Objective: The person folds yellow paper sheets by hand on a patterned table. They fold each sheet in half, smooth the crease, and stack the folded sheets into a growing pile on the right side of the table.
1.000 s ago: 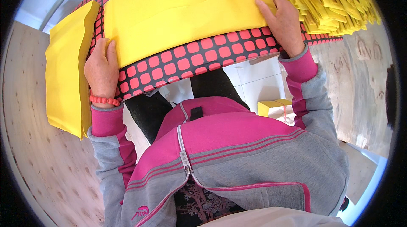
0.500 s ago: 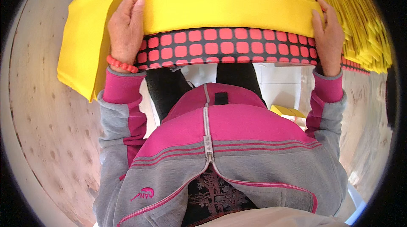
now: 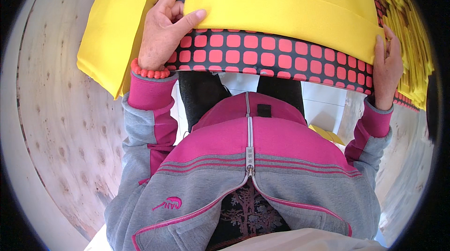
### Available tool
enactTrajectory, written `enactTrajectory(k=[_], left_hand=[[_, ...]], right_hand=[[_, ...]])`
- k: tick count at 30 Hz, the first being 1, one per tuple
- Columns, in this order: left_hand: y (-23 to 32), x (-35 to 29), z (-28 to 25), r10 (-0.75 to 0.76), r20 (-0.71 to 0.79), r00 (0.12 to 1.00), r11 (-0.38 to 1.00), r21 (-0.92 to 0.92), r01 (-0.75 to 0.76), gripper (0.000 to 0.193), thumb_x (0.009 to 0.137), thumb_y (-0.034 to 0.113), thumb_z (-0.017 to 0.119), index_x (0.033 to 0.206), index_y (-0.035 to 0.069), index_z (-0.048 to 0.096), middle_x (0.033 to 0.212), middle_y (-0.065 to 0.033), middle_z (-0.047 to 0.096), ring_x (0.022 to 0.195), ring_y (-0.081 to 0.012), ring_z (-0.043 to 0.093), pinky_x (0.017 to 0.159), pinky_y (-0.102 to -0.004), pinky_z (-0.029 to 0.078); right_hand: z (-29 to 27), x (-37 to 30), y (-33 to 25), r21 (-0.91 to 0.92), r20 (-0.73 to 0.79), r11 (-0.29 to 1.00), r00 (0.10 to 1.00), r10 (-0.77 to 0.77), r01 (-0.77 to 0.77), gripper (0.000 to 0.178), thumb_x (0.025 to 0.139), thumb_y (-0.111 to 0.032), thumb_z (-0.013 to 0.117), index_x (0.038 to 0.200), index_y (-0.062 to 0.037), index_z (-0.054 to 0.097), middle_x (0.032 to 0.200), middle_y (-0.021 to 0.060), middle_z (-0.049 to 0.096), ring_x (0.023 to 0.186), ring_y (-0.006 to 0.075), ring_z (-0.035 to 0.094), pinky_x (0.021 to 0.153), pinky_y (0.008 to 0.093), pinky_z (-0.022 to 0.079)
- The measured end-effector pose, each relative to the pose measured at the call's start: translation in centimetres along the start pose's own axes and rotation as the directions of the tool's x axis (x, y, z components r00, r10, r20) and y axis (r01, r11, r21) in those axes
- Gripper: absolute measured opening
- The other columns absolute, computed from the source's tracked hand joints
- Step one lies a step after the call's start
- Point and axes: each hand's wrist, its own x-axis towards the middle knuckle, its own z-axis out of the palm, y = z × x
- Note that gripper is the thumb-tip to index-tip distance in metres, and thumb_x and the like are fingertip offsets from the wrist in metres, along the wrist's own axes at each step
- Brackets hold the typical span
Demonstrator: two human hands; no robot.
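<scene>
Folded yellow cloth [image 3: 281, 9] on desk [image 3: 248, 57], left hand [image 3: 161, 35] grip spread at its left edge, right hand [image 3: 388, 68] grip pinching its near right corner

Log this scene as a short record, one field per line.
Workpiece: yellow fabric with a folded band along its near edge
Surface: black covering with rounded red squares
Left grip: spread, thumb on the fabric's near left corner
Right grip: at the near right corner; closure unclear
Far left: larger yellow panel
Far right: layered yellow pieces
Left wrist: red beaded bracelet
</scene>
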Motion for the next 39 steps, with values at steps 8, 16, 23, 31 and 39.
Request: enactTrajectory(k=[8, 16, 23, 31, 39], left_hand=[[0.4, 0.3, 1.4, 0.068, -0.020, 0.997, 0.992, 0.108, -0.065, 0.058, 0.092, 0.001, 0.070, 0.147, 0.000, 0.053, 0.083, 0.0026, 0.062, 0.073, -0.0039, 0.053, 0.066, -0.0191, 0.043], [0.5, 0.0, 1.1, 0.153, -0.054, 0.987, 0.952, 0.278, -0.132, 0.057, 0.093, 0.001, 0.068, 0.148, 0.004, 0.054, 0.077, 0.0065, 0.036, 0.067, -0.0051, 0.035, 0.060, -0.0210, 0.030], [1.5, 0.2, 1.7, 0.183, -0.042, 0.982, 0.927, 0.339, -0.158, 0.057, 0.094, 0.000, 0.066, 0.149, 0.005, 0.053, 0.077, 0.0060, 0.035, 0.067, -0.0052, 0.033, 0.060, -0.0208, 0.029], [0.5, 0.9, 1.6, 0.159, -0.041, 0.986, 0.945, 0.294, -0.140, 0.054, 0.097, -0.001, 0.062, 0.150, 0.005, 0.052, 0.084, 0.0041, 0.051, 0.072, -0.0037, 0.046, 0.066, -0.0180, 0.039], [-0.5, 1.6, 1.3, 0.208, -0.040, 0.977, 0.923, 0.338, -0.183, 0.047, 0.095, -0.002, 0.064, 0.141, 0.007, 0.062, 0.079, 0.0049, 0.044, 0.066, -0.0048, 0.040, 0.062, -0.0191, 0.037]], right_hand=[[-0.7, 0.3, 1.5, 0.388, 0.051, 0.921, 0.996, -0.068, 0.043, 0.041, 0.097, -0.021, 0.071, 0.131, 0.0006, 0.061, 0.106, 0.0108, 0.073, 0.089, 0.0179, 0.068, 0.081, 0.0297, 0.053], [-1.5, -0.4, 1.8, 0.508, 0.243, 0.850, 0.970, 0.011, -0.137, 0.045, 0.103, -0.011, 0.064, 0.143, 0.0032, 0.051, 0.095, 0.0007, 0.069, 0.089, 0.0028, 0.063, 0.081, 0.0176, 0.049], [-1.2, -0.3, 1.4, 0.396, 0.128, 0.918, 0.991, -0.027, -0.027, 0.041, 0.099, -0.011, 0.066, 0.137, 0.0007, 0.057, 0.082, 0.0004, 0.061, 0.072, 0.0054, 0.054, 0.065, 0.0215, 0.045], [-0.9, -0.3, 0.0, 0.337, 0.035, 0.941, 0.998, -0.049, 0.034, 0.040, 0.098, -0.012, 0.068, 0.136, -0.0015, 0.060, 0.077, -0.0028, 0.060, 0.064, 0.0035, 0.047, 0.058, 0.0213, 0.040], [-0.6, 0.3, -0.6, 0.045, -0.028, 0.988, 0.989, -0.145, 0.146, 0.042, 0.096, -0.019, 0.070, 0.136, -0.0070, 0.062, 0.070, 0.0031, 0.045, 0.062, 0.0151, 0.045, 0.059, 0.0309, 0.041]])
